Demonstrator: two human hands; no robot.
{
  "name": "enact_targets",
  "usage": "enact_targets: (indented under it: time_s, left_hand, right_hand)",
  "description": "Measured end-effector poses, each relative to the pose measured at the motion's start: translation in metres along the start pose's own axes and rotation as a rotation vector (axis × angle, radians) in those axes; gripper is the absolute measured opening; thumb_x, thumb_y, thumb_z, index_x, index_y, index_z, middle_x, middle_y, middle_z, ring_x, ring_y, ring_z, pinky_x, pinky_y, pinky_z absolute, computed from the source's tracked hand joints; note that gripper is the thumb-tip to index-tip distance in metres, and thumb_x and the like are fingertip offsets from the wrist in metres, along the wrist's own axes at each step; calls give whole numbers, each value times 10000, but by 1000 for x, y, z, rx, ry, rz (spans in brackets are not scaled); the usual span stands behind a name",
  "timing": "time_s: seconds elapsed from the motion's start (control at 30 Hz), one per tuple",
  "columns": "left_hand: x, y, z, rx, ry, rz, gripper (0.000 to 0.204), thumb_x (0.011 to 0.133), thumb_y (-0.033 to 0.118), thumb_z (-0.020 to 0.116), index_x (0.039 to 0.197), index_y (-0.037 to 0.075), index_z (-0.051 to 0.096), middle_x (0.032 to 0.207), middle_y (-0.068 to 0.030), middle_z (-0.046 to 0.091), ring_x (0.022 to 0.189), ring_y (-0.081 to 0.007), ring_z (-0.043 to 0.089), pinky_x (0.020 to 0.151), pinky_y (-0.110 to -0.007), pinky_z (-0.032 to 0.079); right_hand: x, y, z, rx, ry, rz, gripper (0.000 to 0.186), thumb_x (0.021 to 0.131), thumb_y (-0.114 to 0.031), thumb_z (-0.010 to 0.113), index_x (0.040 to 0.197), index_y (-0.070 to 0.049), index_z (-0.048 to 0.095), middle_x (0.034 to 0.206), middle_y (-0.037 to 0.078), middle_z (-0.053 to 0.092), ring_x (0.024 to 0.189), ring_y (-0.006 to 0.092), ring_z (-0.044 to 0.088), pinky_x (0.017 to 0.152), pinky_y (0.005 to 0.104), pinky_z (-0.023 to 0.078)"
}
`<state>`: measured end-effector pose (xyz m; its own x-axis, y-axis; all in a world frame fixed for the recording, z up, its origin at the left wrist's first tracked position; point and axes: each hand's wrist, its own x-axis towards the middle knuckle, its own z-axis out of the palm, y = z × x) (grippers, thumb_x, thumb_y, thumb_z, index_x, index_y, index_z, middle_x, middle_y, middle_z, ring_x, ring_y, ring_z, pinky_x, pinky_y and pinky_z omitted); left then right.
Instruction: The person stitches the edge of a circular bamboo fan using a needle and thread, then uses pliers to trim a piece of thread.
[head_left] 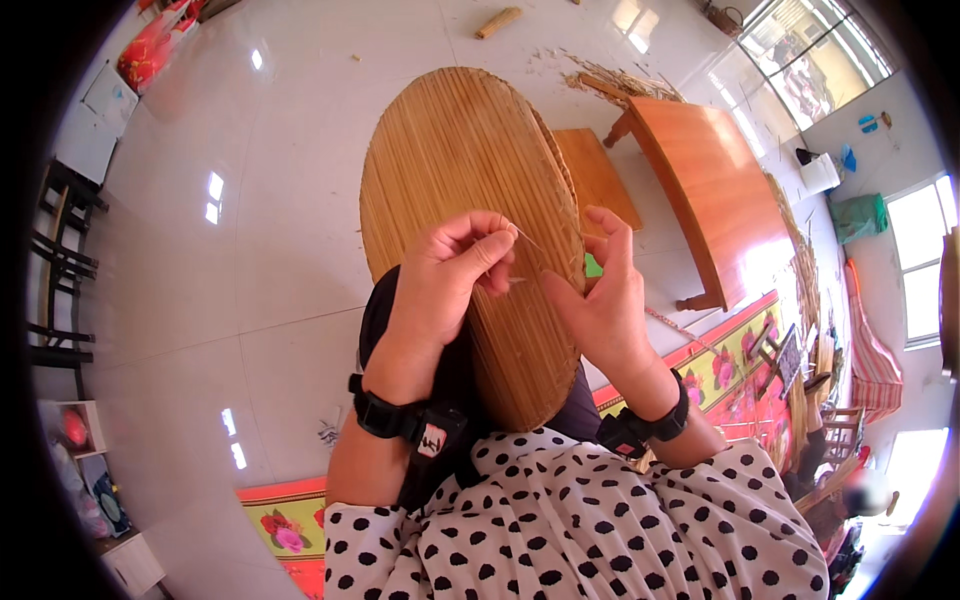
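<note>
A flat oval panel (450,150) of tan, straw-like strips lies across my lap, its long axis pointing away from me. A rough, braided-looking edge runs down its right side. Above its middle, my left hand (455,270) pinches a thin strand (526,238) between thumb and fingertips; I cannot tell whether it is thread, needle or straw. A small pale tip shows just below those fingers. My right hand (610,305) is at the panel's right edge, thumb over the surface and fingers spread apart. Something small and green shows between its thumb and fingers.
A low wooden table (705,190) stands to the right, beside a smaller wooden board (600,175). Loose straw (625,80) and a short bundle (498,22) lie on the tiled floor. Floral mats (285,535) spread around me. Another person (825,500) sits at lower right. Dark stools (65,250) line the left.
</note>
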<state>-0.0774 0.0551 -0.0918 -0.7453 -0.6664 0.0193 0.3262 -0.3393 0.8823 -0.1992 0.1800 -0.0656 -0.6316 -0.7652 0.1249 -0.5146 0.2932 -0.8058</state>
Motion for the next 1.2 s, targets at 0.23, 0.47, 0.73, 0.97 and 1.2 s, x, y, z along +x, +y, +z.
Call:
enact_targets:
  time_s: [0.23, 0.47, 0.73, 0.97, 1.2]
  left_hand:
    - [13, 21, -19, 726, 97, 665, 61, 829, -20, 644, 879, 9, 623, 755, -63, 597, 588, -166, 587, 526, -252, 452]
    - [19, 4, -29, 658, 178, 772, 115, 782, -30, 665, 876, 26, 629, 787, -87, 599, 674, -256, 610, 576, -306, 481]
    - [16, 0, -27, 493, 179, 741, 93, 798, -13, 657, 883, 22, 639, 818, -108, 603, 694, -261, 606, 595, -307, 478]
    - [-10, 17, -39, 528, 201, 554, 57, 819, 11, 659, 873, -5, 661, 781, -87, 617, 656, -190, 594, 564, -273, 451]
    - [-20, 4, -34, 592, 11, 324, 92, 843, 65, 640, 899, -3, 662, 715, -129, 635, 602, -235, 601, 561, -287, 459]
  right_hand:
    - [5, -29, 15, -230, -16, -204, 753, 721, 22, 657, 1384, -68, 312, 1236, 183, 524, 841, 189, 655, 642, 267, 519]
    - [24, -50, 14, -381, 45, -487, 492, 681, -40, 701, 1157, -53, 578, 1317, 170, 460, 1115, 322, 523, 850, 395, 486]
    - [51, -57, 11, -641, -88, -777, 136, 665, -25, 716, 796, -58, 698, 1155, 130, 611, 1132, 351, 518, 907, 417, 463]
    - [66, -65, 0, -544, -98, -750, 110, 691, -9, 717, 790, -47, 690, 1056, 96, 663, 1066, 299, 572, 863, 373, 489]
    - [72, -64, -1, -490, -127, -748, 109, 699, -4, 716, 801, -29, 689, 1021, 95, 676, 985, 291, 611, 826, 353, 501]
